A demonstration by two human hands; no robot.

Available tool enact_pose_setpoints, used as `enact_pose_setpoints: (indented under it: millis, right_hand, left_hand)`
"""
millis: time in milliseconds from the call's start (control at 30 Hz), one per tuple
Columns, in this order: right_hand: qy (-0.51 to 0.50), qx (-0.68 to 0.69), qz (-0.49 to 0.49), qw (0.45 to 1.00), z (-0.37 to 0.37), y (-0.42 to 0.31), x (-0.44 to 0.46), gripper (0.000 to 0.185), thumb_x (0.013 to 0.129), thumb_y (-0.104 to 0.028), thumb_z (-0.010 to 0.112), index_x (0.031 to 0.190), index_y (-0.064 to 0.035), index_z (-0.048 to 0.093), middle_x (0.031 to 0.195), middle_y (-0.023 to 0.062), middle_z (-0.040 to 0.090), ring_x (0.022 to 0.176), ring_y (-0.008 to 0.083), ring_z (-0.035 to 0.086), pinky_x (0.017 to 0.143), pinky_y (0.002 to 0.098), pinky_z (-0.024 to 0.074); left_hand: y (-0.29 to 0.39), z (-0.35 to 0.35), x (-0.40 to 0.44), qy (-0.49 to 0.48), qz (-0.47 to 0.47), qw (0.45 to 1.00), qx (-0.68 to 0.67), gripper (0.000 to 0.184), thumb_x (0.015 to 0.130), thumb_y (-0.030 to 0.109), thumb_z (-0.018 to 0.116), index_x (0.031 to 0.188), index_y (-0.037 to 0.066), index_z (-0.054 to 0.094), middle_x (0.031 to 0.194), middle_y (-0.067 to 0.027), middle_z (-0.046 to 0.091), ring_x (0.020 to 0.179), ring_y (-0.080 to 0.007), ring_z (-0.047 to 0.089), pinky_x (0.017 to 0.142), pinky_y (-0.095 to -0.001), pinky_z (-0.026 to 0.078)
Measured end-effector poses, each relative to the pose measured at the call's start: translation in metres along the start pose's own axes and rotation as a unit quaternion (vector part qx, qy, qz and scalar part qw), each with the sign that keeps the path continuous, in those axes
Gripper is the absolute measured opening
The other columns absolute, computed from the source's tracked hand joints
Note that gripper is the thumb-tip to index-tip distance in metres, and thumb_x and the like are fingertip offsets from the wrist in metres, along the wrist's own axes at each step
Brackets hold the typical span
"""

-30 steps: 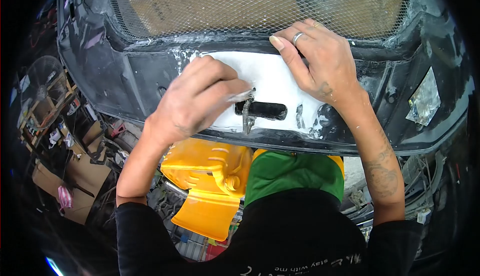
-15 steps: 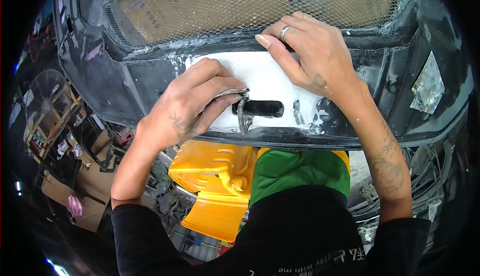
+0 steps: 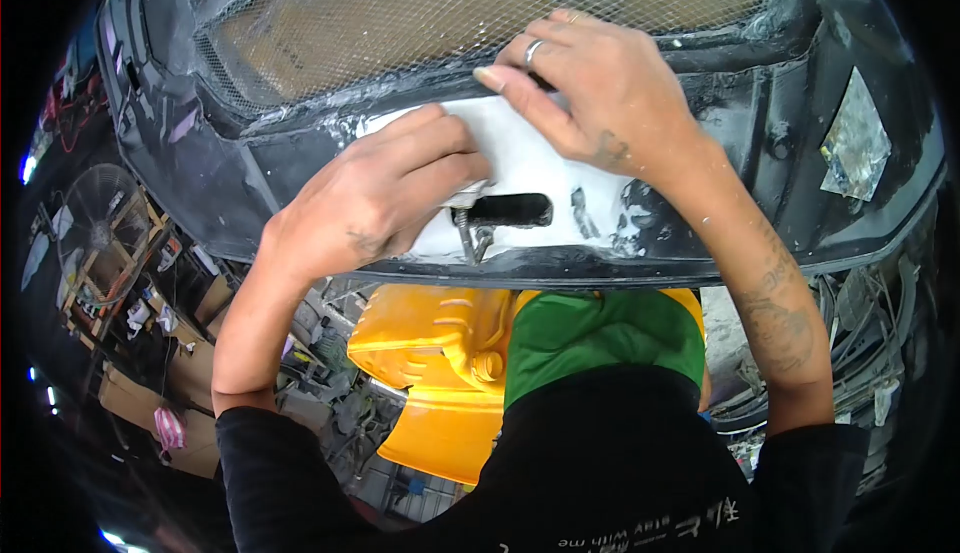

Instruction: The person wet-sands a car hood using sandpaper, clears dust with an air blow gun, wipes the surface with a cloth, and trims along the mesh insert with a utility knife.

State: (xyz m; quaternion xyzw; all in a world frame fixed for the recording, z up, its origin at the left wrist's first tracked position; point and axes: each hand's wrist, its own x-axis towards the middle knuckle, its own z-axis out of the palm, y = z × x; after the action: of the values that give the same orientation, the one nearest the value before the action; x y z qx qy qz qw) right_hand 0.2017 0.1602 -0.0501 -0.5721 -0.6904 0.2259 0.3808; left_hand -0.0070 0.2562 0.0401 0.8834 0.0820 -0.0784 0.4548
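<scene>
"fan [image 3: 100, 218] at the far left, among clutter. what follows it?"

"a pink striped bag [image 3: 170, 428], low down on brown cardboard [image 3: 190, 378]. then the left hand [image 3: 375, 188], over the left part of a white patch [image 3: 515, 138] on the dark panel [image 3: 290, 158]."

"are its fingers apart?"

"no, they are bent, close together and clamped on a thin pale sheet [image 3: 466, 196]."

"where does the sheet sit against them?"

"under their tips. only a pale edge pokes out below the index finger, on the right side of the hand; the rest is hidden."

"what lies near that edge?"

"a ribbed grey strip [image 3: 464, 235] just beneath it, hanging by the left end of a dark slot [image 3: 515, 210]. lower still, below the panel, there is a yellow container [image 3: 430, 323]."

"and the right hand [image 3: 605, 88]?"

"up and to the right of the slot, over the patch's upper edge, thumb spread from the bent fingers and nothing seen in its grasp. i can't tell whether the fingertips touch the panel."

"farthest right?"

"a silvery diamond-shaped piece [image 3: 857, 143], flat on the panel."
</scene>
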Motion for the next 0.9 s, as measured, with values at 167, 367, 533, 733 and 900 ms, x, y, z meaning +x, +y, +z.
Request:
enact_pose_setpoints:
  millis: [167, 367, 533, 733, 900]
  right_hand:
    - [-0.046, -0.012, 0.017, 0.999, -0.008, -0.001, 0.001, 0.021, 0.092, -0.024, 0.067, 0.087, -0.0037, 0.071, 0.082, 0.0082, 0.068, 0.076, 0.0276, 0.065, 0.067, 0.0369, 0.053]
    - [-0.008, -0.014, 0.0, 1.0, -0.004, 0.0, 0.002, 0.033, 0.092, -0.031, 0.065, 0.072, -0.0048, 0.067, 0.071, 0.0081, 0.063, 0.073, 0.0275, 0.064, 0.063, 0.0393, 0.0531]
    - [-0.004, -0.006, -0.001, 1.0, -0.006, -0.003, 0.003, 0.031, 0.092, -0.03, 0.066, 0.073, -0.0053, 0.067, 0.072, 0.0083, 0.064, 0.073, 0.0275, 0.064, 0.064, 0.0392, 0.0534]
    - [-0.055, -0.005, 0.011, 0.998, -0.005, -0.006, 0.003, 0.018, 0.091, -0.019, 0.066, 0.088, -0.0022, 0.071, 0.083, 0.0114, 0.068, 0.077, 0.0307, 0.064, 0.068, 0.0392, 0.0524]
    - [-0.016, 0.003, -0.006, 1.0, -0.005, -0.001, 0.003, 0.024, 0.091, -0.027, 0.068, 0.081, -0.0048, 0.069, 0.075, 0.0086, 0.065, 0.073, 0.0277, 0.064, 0.064, 0.039, 0.053]
  left_hand:
    - [0.001, 0.0, 0.003, 0.015, 0.002, 1.0, 0.011, 0.036, 0.068, -0.008, 0.065, 0.103, -0.003, 0.06, 0.097, -0.0127, 0.054, 0.087, -0.0319, 0.055, 0.076, -0.0395, 0.05]
    - [0.001, -0.001, -0.003, 0.023, -0.006, 1.0, 0.014, 0.038, 0.066, -0.007, 0.067, 0.104, -0.004, 0.062, 0.096, -0.015, 0.056, 0.088, -0.034, 0.058, 0.077, -0.0401, 0.05]
    - [0.001, 0.004, -0.005, 0.055, 0.011, 0.998, 0.016, 0.037, 0.066, -0.007, 0.068, 0.102, -0.004, 0.062, 0.095, -0.0147, 0.056, 0.088, -0.0337, 0.058, 0.077, -0.0395, 0.05]
    - [0.003, 0.008, -0.009, 0.065, -0.014, 0.998, -0.001, 0.035, 0.067, -0.009, 0.068, 0.1, -0.003, 0.062, 0.096, -0.0147, 0.055, 0.092, -0.0332, 0.059, 0.079, -0.0403, 0.05]
    - [0.005, -0.01, -0.029, 0.05, -0.074, 0.996, -0.007, 0.027, 0.074, -0.008, 0.065, 0.1, -0.002, 0.064, 0.094, -0.0141, 0.057, 0.089, -0.0315, 0.06, 0.078, -0.0375, 0.05]
